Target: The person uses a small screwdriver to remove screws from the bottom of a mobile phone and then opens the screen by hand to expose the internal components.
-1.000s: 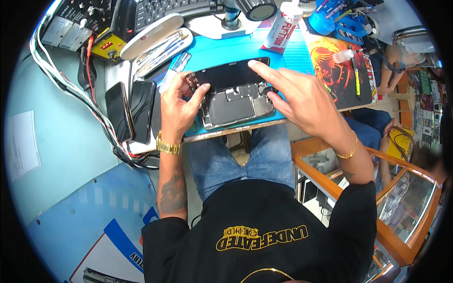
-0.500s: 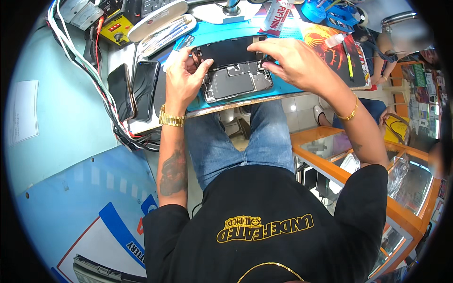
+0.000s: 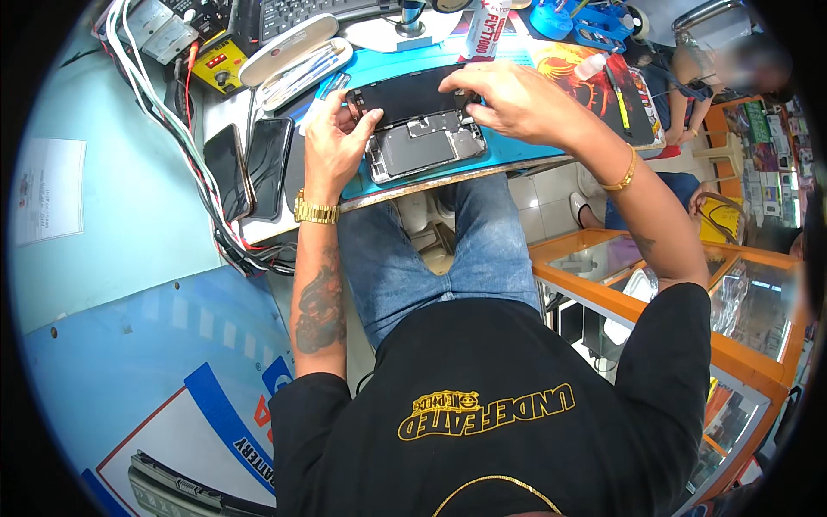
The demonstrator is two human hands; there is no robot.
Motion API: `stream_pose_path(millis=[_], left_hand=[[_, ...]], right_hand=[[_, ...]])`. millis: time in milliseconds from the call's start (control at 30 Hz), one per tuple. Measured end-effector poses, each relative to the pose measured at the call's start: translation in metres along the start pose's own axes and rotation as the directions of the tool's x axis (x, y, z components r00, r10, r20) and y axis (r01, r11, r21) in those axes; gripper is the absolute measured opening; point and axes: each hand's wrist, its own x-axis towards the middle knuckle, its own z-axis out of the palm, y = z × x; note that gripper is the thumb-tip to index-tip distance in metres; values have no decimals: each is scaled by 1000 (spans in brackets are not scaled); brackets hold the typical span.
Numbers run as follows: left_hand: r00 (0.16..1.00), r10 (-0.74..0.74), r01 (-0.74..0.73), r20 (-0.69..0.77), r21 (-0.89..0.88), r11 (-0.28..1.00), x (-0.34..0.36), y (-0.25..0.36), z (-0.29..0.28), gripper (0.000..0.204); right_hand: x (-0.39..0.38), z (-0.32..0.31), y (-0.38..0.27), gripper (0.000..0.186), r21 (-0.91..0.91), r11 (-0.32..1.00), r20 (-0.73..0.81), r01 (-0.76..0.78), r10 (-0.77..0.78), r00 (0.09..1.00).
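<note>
A black phone screen panel (image 3: 407,97) is raised along the far side of an opened phone body (image 3: 422,150), whose dark battery and inner parts show. The body lies on a blue work mat (image 3: 517,155) near the table's front edge. My left hand (image 3: 334,145) is closed on the panel's left end, thumb over its front and fingers behind. At the right end my right hand (image 3: 524,105) pinches the panel between forefinger and thumb; its other fingers are curled and partly hidden. Whether a cable joins panel and body I cannot tell.
Two dark phones (image 3: 270,168) lie left of the mat, beside hanging cables (image 3: 177,129). Behind them are an open case of tools (image 3: 297,65) and a yellow device (image 3: 220,65). A small bottle (image 3: 591,67), a yellow-black pen-like tool (image 3: 618,102) and a blue organizer (image 3: 599,33) stand or lie right.
The view has shifted slightly, so table things on the right appear farther left. Both hands keep their hold on the screen panel, with little visible movement against the phone body.
</note>
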Motion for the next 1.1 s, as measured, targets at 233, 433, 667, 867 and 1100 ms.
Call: stream_pose_path(millis=[233, 433, 667, 867, 1100], left_hand=[[1000, 5, -5, -14, 9, 1000, -1, 5, 0, 30], [1000, -20, 20, -8, -18, 1000, -2, 2, -1, 34], [999, 4, -5, -42, -30, 1000, 0, 2, 2, 29], [998, -1, 5, -56, 66, 998, -2, 2, 3, 30], [996, -14, 15, -87, 8, 1000, -1, 9, 7, 25]], right_hand=[[-2, 3, 6, 34, 72, 997, -18, 20, -19, 1000], [7, -25, -19, 33, -78, 970, 243, -229, 241, 939], [-1, -8, -6, 33, 35, 993, 55, -116, 114, 992], [-2, -11, -13, 31, 10, 973, 141, -230, 226, 964], [-5, -2, -7, 34, 30, 983, 43, -179, 178, 983]])
